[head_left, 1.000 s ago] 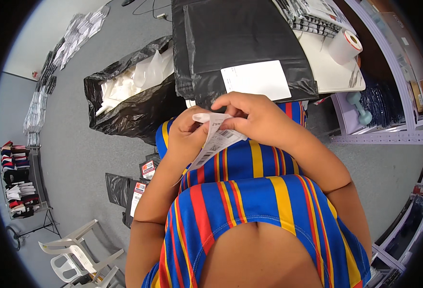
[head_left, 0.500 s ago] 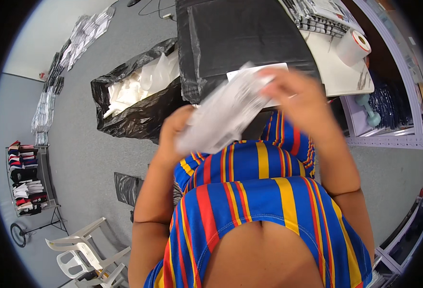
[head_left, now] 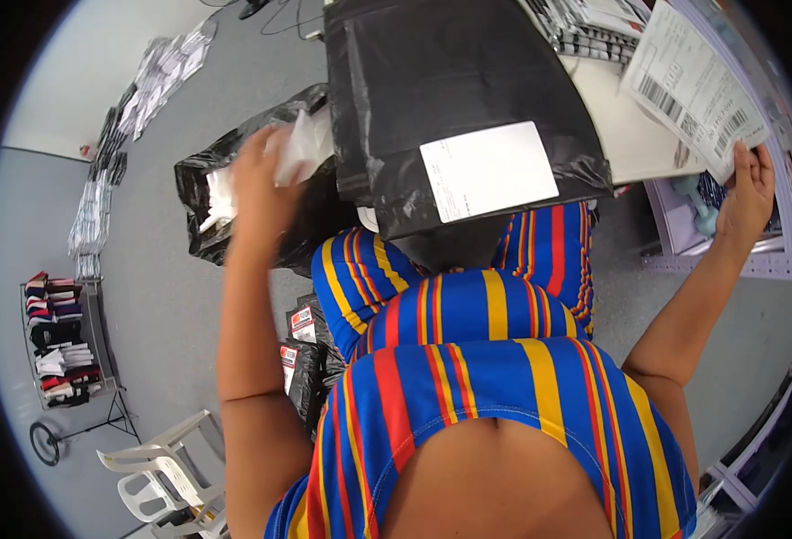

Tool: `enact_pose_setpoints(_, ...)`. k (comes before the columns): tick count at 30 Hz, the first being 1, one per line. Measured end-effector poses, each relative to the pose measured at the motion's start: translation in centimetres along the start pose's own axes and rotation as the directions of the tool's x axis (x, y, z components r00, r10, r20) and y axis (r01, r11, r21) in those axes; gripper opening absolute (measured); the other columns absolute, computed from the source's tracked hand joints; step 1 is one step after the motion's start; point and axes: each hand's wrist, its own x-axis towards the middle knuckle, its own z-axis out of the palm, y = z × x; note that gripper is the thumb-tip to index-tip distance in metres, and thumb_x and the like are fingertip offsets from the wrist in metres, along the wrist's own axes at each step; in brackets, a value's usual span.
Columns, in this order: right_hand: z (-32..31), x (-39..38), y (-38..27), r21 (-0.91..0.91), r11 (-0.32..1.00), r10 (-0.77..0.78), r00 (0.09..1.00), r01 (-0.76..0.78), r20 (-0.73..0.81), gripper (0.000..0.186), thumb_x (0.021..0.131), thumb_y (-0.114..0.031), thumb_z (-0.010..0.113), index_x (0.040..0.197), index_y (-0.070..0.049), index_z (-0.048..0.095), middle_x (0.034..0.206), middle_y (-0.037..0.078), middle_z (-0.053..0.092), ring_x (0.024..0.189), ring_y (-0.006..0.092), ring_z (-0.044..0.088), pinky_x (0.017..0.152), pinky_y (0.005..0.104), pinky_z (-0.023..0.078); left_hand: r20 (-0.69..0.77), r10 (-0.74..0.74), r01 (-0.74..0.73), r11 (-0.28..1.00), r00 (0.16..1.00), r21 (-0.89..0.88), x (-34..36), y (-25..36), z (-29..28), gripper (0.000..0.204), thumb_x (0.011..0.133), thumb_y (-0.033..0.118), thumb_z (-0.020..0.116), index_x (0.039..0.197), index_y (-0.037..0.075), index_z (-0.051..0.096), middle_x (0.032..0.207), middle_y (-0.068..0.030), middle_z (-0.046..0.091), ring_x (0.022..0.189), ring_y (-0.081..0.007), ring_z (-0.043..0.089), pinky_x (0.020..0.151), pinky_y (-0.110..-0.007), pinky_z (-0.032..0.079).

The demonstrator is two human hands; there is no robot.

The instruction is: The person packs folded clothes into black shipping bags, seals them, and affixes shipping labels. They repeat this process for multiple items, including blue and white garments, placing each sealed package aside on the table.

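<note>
My right hand is at the far right, pinching the lower corner of a white shipping label printed with barcodes. It is held up beside the shelf. My left hand, blurred by motion, is over a black plastic bag of white scraps. Pale translucent paper lies against its fingers; whether they grip it cannot be made out. In front of me a large black plastic-wrapped parcel rests on the table, a white paper with small print flat on its near end.
Wrapped packets are stacked at the back right of the white tabletop. A lilac shelf unit holds a pale blue dumbbell. Black parcels lie on the floor by my left leg, with white chairs and a clothes rack farther left.
My hands have moved apart from above the black parcel. The right one carried the label up to the right; the left one went to the bag. The paper on the parcel is now uncovered.
</note>
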Motion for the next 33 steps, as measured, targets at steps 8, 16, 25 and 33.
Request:
enact_pose_setpoints(8, 2.8, -1.0, -2.3, 0.151, 0.988, -0.031, 0.999, 0.026, 0.033, 0.040, 0.076, -0.004, 0.059, 0.111, 0.006, 0.042, 0.085, 0.007, 0.059, 0.075, 0.0087, 0.054, 0.065, 0.0179, 0.040, 0.206, 0.446, -0.434, 0.895, 0.871, -0.103, -2.7, 15.8, 7.8, 0.054, 0.071, 0.020, 0.059, 0.119, 0.005, 0.039, 0.126, -0.0136, 0.036, 0.117, -0.0282, 0.035, 0.093, -0.035, 0.032)
enact_pose_setpoints(16, 2.6, 1.2, -2.8, 0.403, 0.913, 0.034, 0.996, -0.066, 0.087, 0.041, 0.079, -0.007, 0.056, 0.115, 0.002, 0.038, 0.107, 0.014, 0.051, 0.089, 0.0153, 0.053, 0.077, 0.0262, 0.045, 0.616, 0.478, -0.151, 0.849, 0.626, -0.506, 4.4, 14.1, -2.4, 0.025, 0.082, 0.020, 0.048, 0.099, 0.003, 0.055, 0.092, -0.0157, 0.057, 0.087, -0.0295, 0.055, 0.076, -0.034, 0.044)
enact_pose_setpoints(25, 15.7, 2.7, 1.9, 0.782, 0.441, -0.427, 0.664, -0.440, 0.614, 0.036, 0.078, -0.015, 0.056, 0.109, -0.002, 0.044, 0.099, 0.011, 0.055, 0.087, 0.0141, 0.055, 0.074, 0.0259, 0.045, 0.469, 0.168, -0.283, 0.941, 0.867, 0.185, 21.5, 9.9, 3.5, 0.027, 0.075, 0.035, 0.054, 0.090, 0.014, 0.061, 0.088, -0.0077, 0.061, 0.087, -0.0268, 0.057, 0.069, -0.039, 0.045)
enact_pose_setpoints(33, 27.1, -1.0, 7.7, 0.027, 0.700, 0.442, 0.463, -0.713, 0.769, 0.032, 0.077, -0.010, 0.058, 0.106, -0.005, 0.045, 0.084, 0.005, 0.059, 0.076, 0.0111, 0.057, 0.067, 0.0244, 0.046, -0.001, 0.250, -0.235, 0.910, 0.968, -0.342, 21.1, 5.1, 17.8, 0.039, 0.083, 0.026, 0.036, 0.118, 0.010, 0.043, 0.126, -0.0122, 0.037, 0.114, -0.0267, 0.037, 0.097, -0.037, 0.026)
